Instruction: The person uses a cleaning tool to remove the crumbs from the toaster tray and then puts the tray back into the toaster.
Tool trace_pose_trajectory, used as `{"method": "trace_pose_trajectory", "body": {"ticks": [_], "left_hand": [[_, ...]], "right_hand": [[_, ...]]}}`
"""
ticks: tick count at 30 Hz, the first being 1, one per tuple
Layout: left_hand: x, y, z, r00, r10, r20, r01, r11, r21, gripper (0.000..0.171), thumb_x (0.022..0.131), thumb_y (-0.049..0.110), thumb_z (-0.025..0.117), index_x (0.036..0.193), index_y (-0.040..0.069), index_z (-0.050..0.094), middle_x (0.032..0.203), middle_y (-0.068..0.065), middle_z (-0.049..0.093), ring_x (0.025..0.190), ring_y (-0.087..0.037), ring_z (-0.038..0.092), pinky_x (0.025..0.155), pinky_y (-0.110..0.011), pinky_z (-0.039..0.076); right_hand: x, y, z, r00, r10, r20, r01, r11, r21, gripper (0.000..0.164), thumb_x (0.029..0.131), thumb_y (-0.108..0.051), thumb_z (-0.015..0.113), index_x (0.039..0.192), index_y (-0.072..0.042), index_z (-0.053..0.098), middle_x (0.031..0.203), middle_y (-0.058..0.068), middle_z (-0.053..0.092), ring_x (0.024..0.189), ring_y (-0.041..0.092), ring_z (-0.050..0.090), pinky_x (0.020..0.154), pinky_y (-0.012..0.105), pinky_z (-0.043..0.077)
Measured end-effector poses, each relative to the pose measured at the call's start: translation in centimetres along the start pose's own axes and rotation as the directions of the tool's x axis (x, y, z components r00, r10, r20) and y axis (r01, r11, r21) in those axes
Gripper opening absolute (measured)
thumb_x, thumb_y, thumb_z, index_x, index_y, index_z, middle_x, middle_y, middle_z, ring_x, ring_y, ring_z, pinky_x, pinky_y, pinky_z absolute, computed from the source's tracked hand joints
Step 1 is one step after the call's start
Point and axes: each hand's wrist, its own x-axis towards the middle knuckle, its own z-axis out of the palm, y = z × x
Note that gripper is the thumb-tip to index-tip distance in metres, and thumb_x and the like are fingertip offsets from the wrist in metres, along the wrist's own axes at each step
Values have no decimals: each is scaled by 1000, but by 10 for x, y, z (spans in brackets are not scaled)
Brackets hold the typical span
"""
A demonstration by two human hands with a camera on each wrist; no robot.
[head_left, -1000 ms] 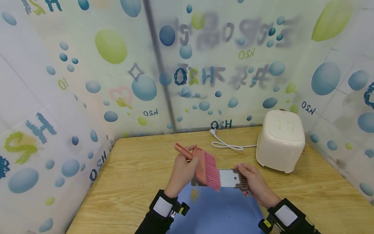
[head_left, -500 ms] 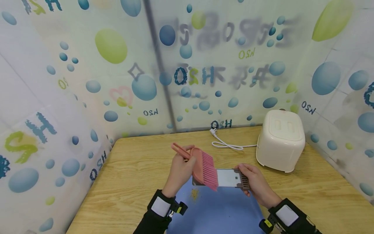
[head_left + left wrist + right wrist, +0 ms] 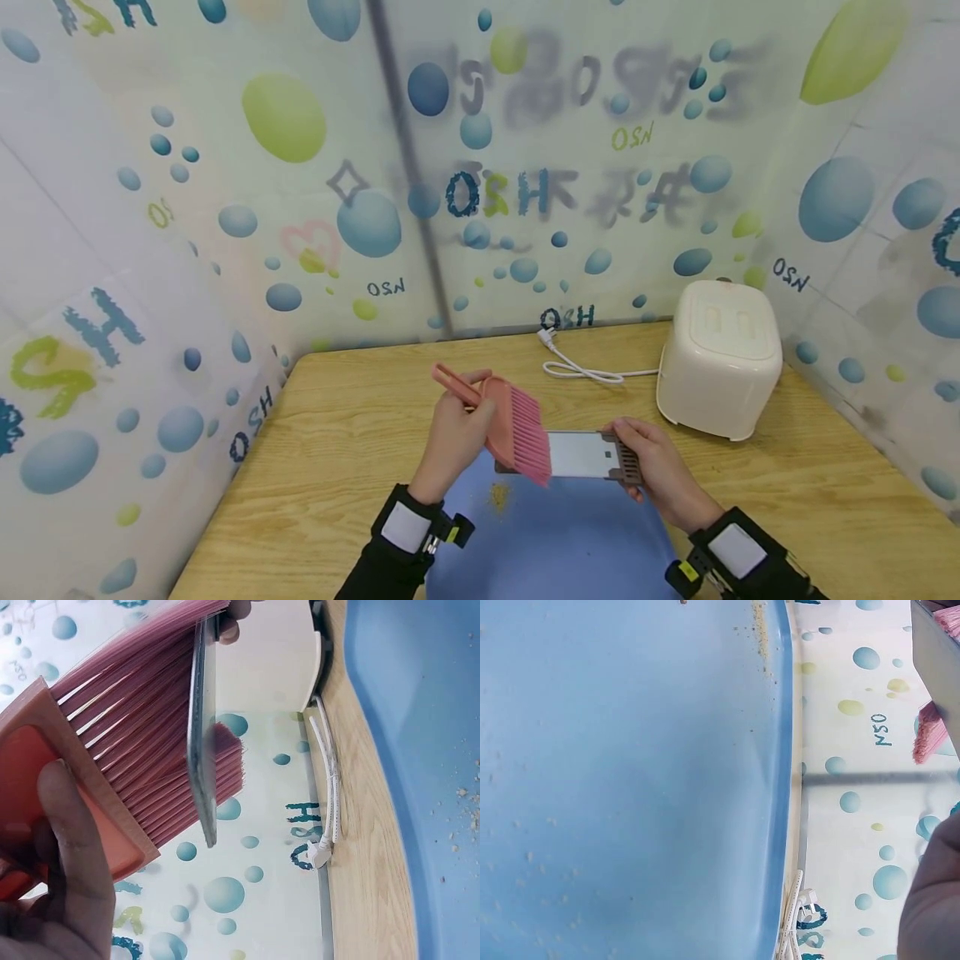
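Observation:
My left hand (image 3: 453, 437) grips the handle of a small salmon-pink hand brush (image 3: 501, 417), thumb on its back. The brush's pink bristles (image 3: 142, 720) lie across a flat metal crumb tray (image 3: 577, 454); in the left wrist view they show on both sides of its edge. My right hand (image 3: 660, 471) pinches the tray's grey-brown slotted end, holding it level above a blue tray (image 3: 570, 542). A small pile of tan crumbs (image 3: 499, 497) lies at the blue tray's far left, with loose crumbs (image 3: 529, 859) scattered elsewhere on it.
A cream toaster (image 3: 723, 362) stands at the back right of the wooden table (image 3: 360, 417). Its white cord and plug (image 3: 573, 367) lie coiled towards the wall. A patterned curtain (image 3: 375, 208) closes off the back and sides.
My left hand has drawn the brush leftward along the crumb tray, baring more of the metal. My right hand and the crumb tray stay nearly still.

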Motion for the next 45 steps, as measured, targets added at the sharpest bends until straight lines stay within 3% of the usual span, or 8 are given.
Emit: {"method": "trace_pose_trajectory", "body": {"ticks": [3,10,17,31,40,45], "left_hand": [[0,0,-1,1000,-10,-4,10,1000,-3,42,96,6,55,137,-1,59,86,-16,68,52,-12,51,46,-24,41],[2,0,-3,999,-26,-21,26,1000,6,41,95,6,57,136,-1,59,95,-19,69,61,-14,56,47,-23,43],[2,-2,-8,999,-26,-31,26,999,19,43,94,5,57,137,0,60,93,-19,69,56,-13,54,46,-24,42],[5,-6,-21,998,-43,-54,43,999,4,43,94,4,55,136,0,60,101,-20,71,69,-15,65,56,-25,51],[5,-6,-28,994,-53,-95,55,998,20,42,93,3,55,134,-3,61,98,-20,70,63,-14,60,52,-25,48],[4,-7,-31,993,-54,-109,57,998,25,41,93,2,55,133,-2,62,87,-17,68,54,-13,53,48,-24,43]], "right_hand": [[0,0,0,1000,2,-4,-2,1000,5,43,111,-33,37,119,6,54,79,7,59,46,13,48,40,25,42],[-1,-1,-1,1000,6,-28,-6,1000,8,42,111,-33,37,119,5,54,78,5,58,45,12,48,40,24,41],[-1,0,-4,999,10,-32,-10,1000,10,42,111,-33,36,119,4,55,77,5,58,45,12,47,40,24,41],[-2,3,-12,999,10,-36,-10,1000,6,42,111,-35,36,119,2,55,77,5,57,45,13,47,40,25,41],[-3,4,-12,999,18,-41,-17,1000,14,41,111,-35,36,118,0,57,77,5,59,46,14,48,40,25,41],[-3,4,-12,999,10,-48,-9,1000,11,41,111,-35,36,118,0,57,76,5,58,45,13,47,40,25,40]]}}
